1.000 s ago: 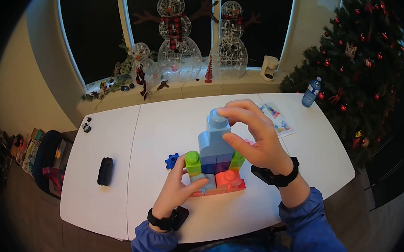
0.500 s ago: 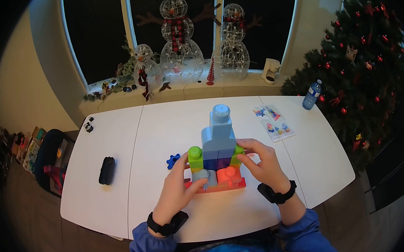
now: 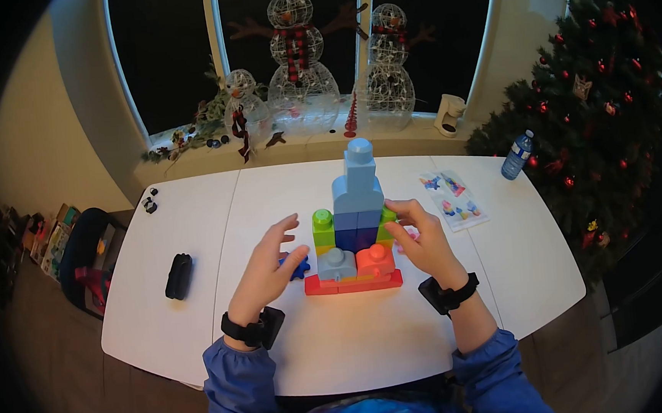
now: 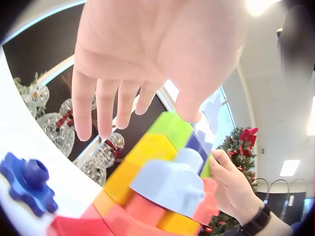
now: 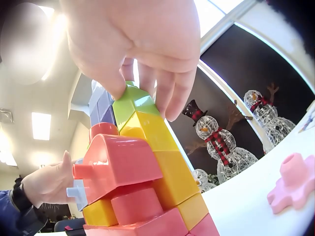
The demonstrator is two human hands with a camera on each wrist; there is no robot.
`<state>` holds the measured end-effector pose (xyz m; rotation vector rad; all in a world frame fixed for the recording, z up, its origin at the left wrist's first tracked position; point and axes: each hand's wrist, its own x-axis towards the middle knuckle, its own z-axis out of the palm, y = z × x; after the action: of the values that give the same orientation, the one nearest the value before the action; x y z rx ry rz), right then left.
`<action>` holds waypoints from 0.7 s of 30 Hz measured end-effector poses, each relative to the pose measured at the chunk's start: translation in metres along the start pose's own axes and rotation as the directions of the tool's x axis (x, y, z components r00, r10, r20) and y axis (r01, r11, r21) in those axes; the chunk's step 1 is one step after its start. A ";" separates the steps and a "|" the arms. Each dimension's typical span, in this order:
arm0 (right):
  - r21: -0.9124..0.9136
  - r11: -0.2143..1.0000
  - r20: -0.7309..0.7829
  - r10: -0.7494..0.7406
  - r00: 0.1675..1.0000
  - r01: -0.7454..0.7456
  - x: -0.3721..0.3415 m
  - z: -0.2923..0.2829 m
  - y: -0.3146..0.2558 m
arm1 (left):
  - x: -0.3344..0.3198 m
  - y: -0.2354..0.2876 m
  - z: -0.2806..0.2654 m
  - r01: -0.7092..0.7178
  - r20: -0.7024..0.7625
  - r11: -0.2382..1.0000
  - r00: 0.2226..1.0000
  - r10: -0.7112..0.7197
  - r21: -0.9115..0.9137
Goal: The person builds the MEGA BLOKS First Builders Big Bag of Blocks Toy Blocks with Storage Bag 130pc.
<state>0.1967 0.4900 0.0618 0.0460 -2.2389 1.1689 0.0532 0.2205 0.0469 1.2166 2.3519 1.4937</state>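
Observation:
A structure of toy building blocks stands upright on the table, with a light blue tower (image 3: pixel 357 193) over dark blue blocks (image 3: pixel 356 231). Its base is a red strip (image 3: pixel 352 284), bearing a grey-blue block (image 3: pixel 336 263) and a coral block (image 3: pixel 375 259) in front. My left hand (image 3: pixel 266 266) is held apart from the structure's left side, fingers extended, near the left green block (image 3: pixel 322 224). At the other side, my right hand (image 3: pixel 428 244) pinches the right green block (image 5: pixel 132 104) between thumb and fingers.
A blue gear-shaped piece (image 4: pixel 30 183) lies left of the structure and a pink one (image 5: pixel 294 182) to its right. On the white table (image 3: pixel 155 318) are also a black case (image 3: pixel 178 276), a picture sheet (image 3: pixel 455 200) and a water bottle (image 3: pixel 517 156).
My right hand has come down from the top of the light blue tower to the right green block. My left hand has let go of the structure's left side and moved left.

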 end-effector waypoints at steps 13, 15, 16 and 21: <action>0.037 0.999 -0.017 -0.026 1.000 0.026 -0.006 -0.001 0.006 | 0.012 -0.063 0.006 0.018 0.149 0.850 0.982 -0.113 0.526; 0.041 0.999 -0.012 -0.030 0.999 0.031 -0.006 0.000 0.007 | 0.015 -0.069 0.007 0.020 0.167 0.830 0.977 -0.135 0.557; 0.042 0.999 -0.012 -0.030 0.999 0.030 -0.006 0.000 0.007 | 0.014 -0.065 0.006 -0.008 0.154 0.828 0.983 -0.095 0.560; 0.055 0.998 -0.019 -0.036 0.999 0.037 -0.007 0.001 0.008 | -0.010 0.001 -0.012 -0.304 -0.050 0.770 0.916 0.398 0.561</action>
<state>0.1997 0.4925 0.0524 0.0979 -2.1813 1.2069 0.0550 0.2056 0.0502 1.8132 2.9155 1.0456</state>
